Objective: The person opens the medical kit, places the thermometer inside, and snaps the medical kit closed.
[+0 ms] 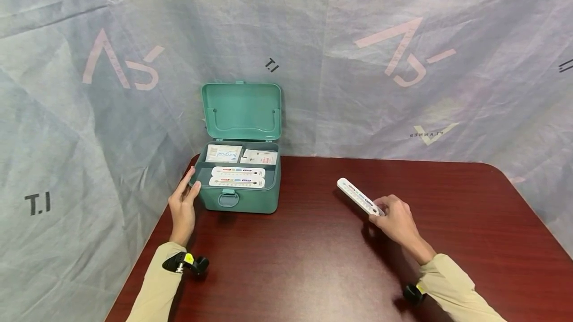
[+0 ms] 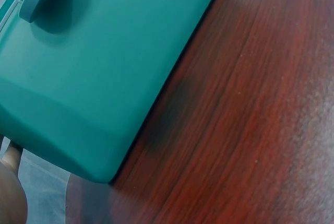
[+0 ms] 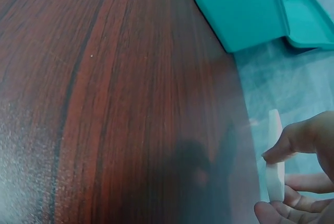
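Where the front left corner of the green box (image 1: 248, 203) juts toward me, my left hand (image 1: 182, 212) rests against it, fingers and thumb nearly straight, gripping nothing; a steadying touch, I judge. Box stands at the back left of the table (image 1: 304, 242). Lid (image 1: 241, 110) tipped up on its rear hinges, which leaves the compartments reachable from my side; latch (image 1: 229, 199) faces me.

Rear compartments: on the left, a packet printed "Surgical" (image 1: 222, 153); on the right, a second packet (image 1: 258, 157) (its small print I cannot read). Front compartment, the long one: rear thermometer (image 1: 238, 171) and front thermometer (image 1: 237, 182), both white, lying lengthwise close together, probably because that space best suits their length.

Right of the box, well apart from it: a third thermometer (image 1: 357, 196), held above the table. My right hand (image 1: 398, 220) pinches its near end between thumb and fingers; the far end slants away toward the back left. A hold at the end seems to keep most of the scale uncovered.

Surface: dark red wood grain, glossy, pale glare at the near middle, shadow beneath my right hand. Room: creased grey sheeting (image 1: 313, 23) hangs behind and to both sides, with pink marks and black lettering.
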A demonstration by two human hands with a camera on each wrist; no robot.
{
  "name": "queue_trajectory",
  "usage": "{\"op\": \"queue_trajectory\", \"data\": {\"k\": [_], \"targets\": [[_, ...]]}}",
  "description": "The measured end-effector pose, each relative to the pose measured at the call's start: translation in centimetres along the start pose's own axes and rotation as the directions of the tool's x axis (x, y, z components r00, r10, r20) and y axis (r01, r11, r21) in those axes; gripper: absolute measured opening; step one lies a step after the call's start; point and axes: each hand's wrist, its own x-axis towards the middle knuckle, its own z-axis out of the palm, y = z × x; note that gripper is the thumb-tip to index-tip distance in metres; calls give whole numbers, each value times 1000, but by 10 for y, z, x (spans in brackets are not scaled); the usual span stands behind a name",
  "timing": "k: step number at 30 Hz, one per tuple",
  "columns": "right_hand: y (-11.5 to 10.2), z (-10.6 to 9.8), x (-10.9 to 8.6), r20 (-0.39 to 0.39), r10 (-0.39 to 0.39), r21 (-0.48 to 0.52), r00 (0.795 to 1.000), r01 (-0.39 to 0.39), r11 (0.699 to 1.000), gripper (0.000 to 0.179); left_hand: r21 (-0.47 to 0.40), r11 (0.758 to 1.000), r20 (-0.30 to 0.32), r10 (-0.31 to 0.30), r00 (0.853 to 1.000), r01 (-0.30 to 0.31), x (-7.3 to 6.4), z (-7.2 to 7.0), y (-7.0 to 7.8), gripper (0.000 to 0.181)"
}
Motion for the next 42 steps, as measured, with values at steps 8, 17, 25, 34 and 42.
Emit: {"op": "queue_trajectory", "data": {"k": [8,17,25,34,42], "targets": [[-5,-1,2,-6,-41,8,999,41,999,26,-30,1000,4,-4,1000,4,1,1,-1,43],[-13,-1,6,-10,-89,26,996,89,996,24,-24,1000,13,1,1000,-1,0,0,-1,43],[-17,-1,12,-10,-146,44,989,147,988,25,-28,1000,7,-3,1000,3,1,1,0,43],[-29,1,22,22,-169,77,985,167,983,26,-4,1000,-7,10,1000,-10,3,0,4,42],[-39,2,27,39,-186,105,982,181,978,26,-2,1000,-8,3,1000,-3,3,0,3,42]]}}
